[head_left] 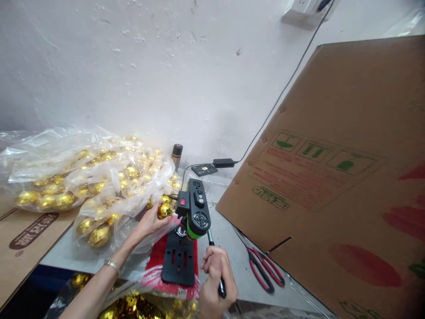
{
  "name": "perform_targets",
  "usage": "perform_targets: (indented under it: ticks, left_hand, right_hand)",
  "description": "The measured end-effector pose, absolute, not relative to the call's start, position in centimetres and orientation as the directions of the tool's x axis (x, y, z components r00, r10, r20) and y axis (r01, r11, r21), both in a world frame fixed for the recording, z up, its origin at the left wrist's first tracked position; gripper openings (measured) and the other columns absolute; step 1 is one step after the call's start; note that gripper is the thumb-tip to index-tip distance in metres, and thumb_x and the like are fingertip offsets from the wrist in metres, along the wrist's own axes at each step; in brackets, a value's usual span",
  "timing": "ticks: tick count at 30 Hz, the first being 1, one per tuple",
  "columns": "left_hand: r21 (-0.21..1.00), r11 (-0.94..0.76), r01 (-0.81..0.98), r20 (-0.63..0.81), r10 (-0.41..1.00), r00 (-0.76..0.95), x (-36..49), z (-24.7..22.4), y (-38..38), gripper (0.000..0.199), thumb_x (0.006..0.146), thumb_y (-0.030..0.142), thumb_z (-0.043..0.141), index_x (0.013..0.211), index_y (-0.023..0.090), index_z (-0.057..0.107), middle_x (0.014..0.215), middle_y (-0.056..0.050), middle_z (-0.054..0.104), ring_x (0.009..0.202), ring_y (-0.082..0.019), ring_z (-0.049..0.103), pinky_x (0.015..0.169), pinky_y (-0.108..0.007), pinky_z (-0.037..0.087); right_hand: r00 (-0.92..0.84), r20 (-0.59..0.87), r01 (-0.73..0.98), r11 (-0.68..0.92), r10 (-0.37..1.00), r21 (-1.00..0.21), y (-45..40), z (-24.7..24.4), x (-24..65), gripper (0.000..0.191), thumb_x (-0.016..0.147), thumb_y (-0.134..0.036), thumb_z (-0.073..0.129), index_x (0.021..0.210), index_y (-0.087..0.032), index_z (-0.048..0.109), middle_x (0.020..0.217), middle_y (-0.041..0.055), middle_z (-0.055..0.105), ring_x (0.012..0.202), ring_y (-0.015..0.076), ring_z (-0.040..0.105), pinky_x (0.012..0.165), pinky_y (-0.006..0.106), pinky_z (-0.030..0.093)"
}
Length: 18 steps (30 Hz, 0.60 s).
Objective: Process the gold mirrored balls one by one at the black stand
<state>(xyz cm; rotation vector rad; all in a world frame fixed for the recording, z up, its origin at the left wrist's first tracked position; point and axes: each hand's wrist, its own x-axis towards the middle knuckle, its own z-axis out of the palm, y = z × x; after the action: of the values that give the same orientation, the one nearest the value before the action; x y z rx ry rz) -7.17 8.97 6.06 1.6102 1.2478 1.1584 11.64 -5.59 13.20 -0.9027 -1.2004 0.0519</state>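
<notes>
A shiny gold mirror ball (pixel 165 211) is held in the fingers of my left hand (pixel 151 220), just left of a small black bench drill press (pixel 198 201). Another gold ball lies right behind that hand. My right hand (pixel 216 279) is wrapped round the press's lever (pixel 222 288), a metal rod with a black grip. Below the press head, its slotted black base plate (pixel 178 259) rests on a red sheet (pixel 155 259). The drill's tip is hidden behind the head.
Clear plastic bags (pixel 109 164) full of gold balls cover the left side. More gold balls (pixel 133 305) lie below the table edge. Scissors (pixel 264 268) with red-black handles lie right, beside a large cardboard box (pixel 325 177). A power adapter (pixel 223 163) and dark spray can (pixel 177 155) stand behind.
</notes>
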Motion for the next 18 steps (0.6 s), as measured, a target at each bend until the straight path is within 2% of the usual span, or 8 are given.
perform_targets:
  ticks: [3,6,8,11,15,18]
  left_hand:
    - [0.998,-0.01,0.07,0.004,0.997,0.079,-8.6,7.5,5.4,0.06,0.084,0.062,0.074,0.127,0.02,0.064,0.104,-0.005,0.077,0.087,-0.024,0.075,0.089,-0.043,0.065]
    - [0.972,0.145,-0.185,-0.118,0.982,0.149,-8.5,7.8,2.1,0.068,0.089,0.07,0.066,0.138,0.023,0.061,0.125,-0.01,0.076,0.101,-0.026,0.077,0.092,-0.044,0.066]
    - [0.956,0.194,-0.219,-0.154,0.971,0.184,-7.6,7.3,0.7,0.073,0.088,0.069,0.067,0.145,0.024,0.058,0.132,-0.012,0.075,0.111,-0.029,0.076,0.093,-0.044,0.066]
    - [0.98,0.17,-0.101,-0.152,0.974,0.165,-5.7,5.6,-0.3,0.077,0.086,0.067,0.07,0.146,0.021,0.057,0.134,-0.012,0.075,0.12,-0.033,0.073,0.099,-0.046,0.064]
    - [0.979,-0.03,0.201,0.002,0.99,0.141,-3.9,3.2,-0.7,0.065,0.087,0.054,0.069,0.141,0.02,0.063,0.143,-0.015,0.073,0.131,-0.036,0.068,0.117,-0.055,0.051]
    - [0.91,-0.163,0.382,0.101,0.979,0.178,-3.4,2.1,-0.8,0.061,0.083,0.04,0.074,0.14,0.019,0.064,0.139,-0.018,0.074,0.128,-0.039,0.07,0.115,-0.059,0.053]
  right_hand:
    - [0.423,0.753,0.402,0.64,0.504,-0.654,-5.6,13.1,11.6,0.034,0.108,-0.023,0.052,0.074,-0.021,0.055,0.068,-0.0017,0.054,0.054,0.0104,0.048,0.048,0.023,0.037]
    - [0.425,0.733,0.389,0.624,0.531,-0.678,-5.6,13.2,11.7,0.032,0.108,-0.021,0.051,0.076,-0.021,0.055,0.071,-0.0017,0.056,0.056,0.01,0.05,0.049,0.023,0.039]
    - [0.42,0.729,0.376,0.628,0.54,-0.682,-5.6,13.4,11.7,0.03,0.108,-0.019,0.051,0.078,-0.021,0.056,0.073,-0.002,0.056,0.058,0.0096,0.05,0.051,0.022,0.041]
    - [0.405,0.737,0.372,0.639,0.541,-0.673,-5.6,13.6,11.8,0.029,0.108,-0.017,0.05,0.079,-0.021,0.056,0.074,-0.0019,0.056,0.061,0.0097,0.052,0.055,0.022,0.043]
    - [0.378,0.758,0.394,0.649,0.532,-0.651,-5.7,13.6,12.0,0.03,0.108,-0.015,0.049,0.078,-0.021,0.056,0.074,-0.0017,0.055,0.062,0.0099,0.053,0.056,0.022,0.043]
    - [0.362,0.76,0.404,0.644,0.54,-0.65,-5.9,13.5,12.1,0.031,0.108,-0.015,0.05,0.078,-0.022,0.054,0.074,-0.0021,0.055,0.064,0.0102,0.054,0.057,0.022,0.043]
